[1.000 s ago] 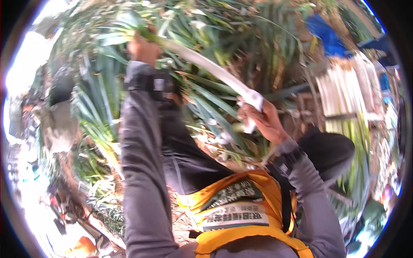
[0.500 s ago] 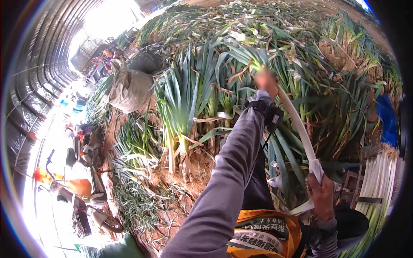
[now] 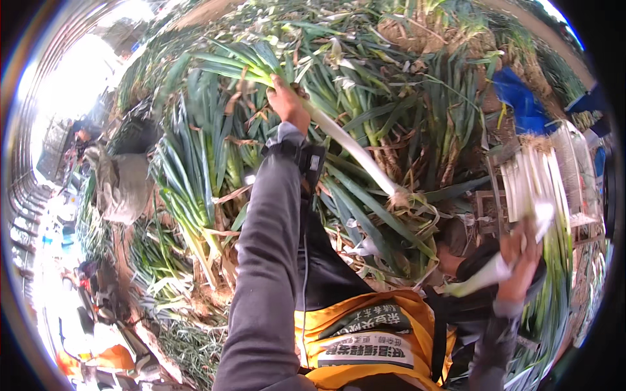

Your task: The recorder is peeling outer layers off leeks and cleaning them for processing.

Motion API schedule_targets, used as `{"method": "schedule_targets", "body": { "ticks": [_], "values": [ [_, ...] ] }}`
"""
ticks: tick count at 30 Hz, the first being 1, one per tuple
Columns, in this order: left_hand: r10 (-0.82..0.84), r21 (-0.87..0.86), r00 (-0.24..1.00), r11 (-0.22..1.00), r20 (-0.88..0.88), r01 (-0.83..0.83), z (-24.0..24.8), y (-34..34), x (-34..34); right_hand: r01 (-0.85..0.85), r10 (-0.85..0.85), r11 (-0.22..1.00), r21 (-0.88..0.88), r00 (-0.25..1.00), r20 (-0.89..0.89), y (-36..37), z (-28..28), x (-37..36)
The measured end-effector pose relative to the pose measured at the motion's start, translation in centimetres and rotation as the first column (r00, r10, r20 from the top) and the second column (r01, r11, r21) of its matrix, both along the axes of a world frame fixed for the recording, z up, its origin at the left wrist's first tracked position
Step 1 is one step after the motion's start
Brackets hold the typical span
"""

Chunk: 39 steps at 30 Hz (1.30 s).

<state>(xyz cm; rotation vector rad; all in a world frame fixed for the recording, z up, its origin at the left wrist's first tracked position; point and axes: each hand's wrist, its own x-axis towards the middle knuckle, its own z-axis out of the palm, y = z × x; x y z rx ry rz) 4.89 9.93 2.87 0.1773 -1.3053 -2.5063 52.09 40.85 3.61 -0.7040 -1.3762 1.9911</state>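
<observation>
Leek [image 3: 352, 146]: we judge light, stiff, bruisable; hold below leaves [image 3: 261, 62].
Left grip [image 3: 288, 107]: wrapped around it there.
Right grip [image 3: 518, 268]: blurred, pinching pale sheath [image 3: 484, 277].

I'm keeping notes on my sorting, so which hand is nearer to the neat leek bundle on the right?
Right. The right hand shows against the left edge of the bundle; the left hand is well off to its left, around a leek.

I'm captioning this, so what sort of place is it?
Probably a vegetable packing yard or shed: leafy leeks heaped around, a neat bundle of pale stalks at right, and a sack at left.
</observation>
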Motion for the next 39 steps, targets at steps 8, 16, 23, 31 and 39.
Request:
{"method": "schedule_targets", "body": {
  "ticks": [8, 16, 23, 31, 39],
  "values": [
    [-0.370, -0.139, 0.926, 0.923, -0.073, 0.358, 1.9, 5.0, 7.6, -0.522, 0.400, -0.061, 0.851, 0.768, 0.500, -6.3, -5.9, -14.7],
    [-0.569, 0.016, 0.812, 0.818, -0.134, 0.576, 2.3, 9.4, 11.9, -0.555, 0.703, 0.633, 0.539, 0.704, -0.100, -9.9, 1.6, -30.4],
    [-0.675, 0.058, 0.715, 0.718, -0.184, 0.693, 1.3, 8.5, 8.0, -0.508, 0.612, 0.720, 0.472, 0.786, -0.087, -10.9, 0.5, -30.1],
    [-0.701, 0.060, 0.634, 0.654, -0.327, 0.754, 1.9, 9.3, 8.8, -0.653, 0.732, 0.655, 0.380, 0.673, -0.106, -8.9, 1.2, -29.5],
    [-0.704, -0.046, 0.633, 0.679, -0.322, 0.732, 1.0, 9.4, 8.1, -0.530, 0.580, 0.590, 0.609, 0.803, 0.138, -10.3, 2.6, -27.2]
  ]
}}
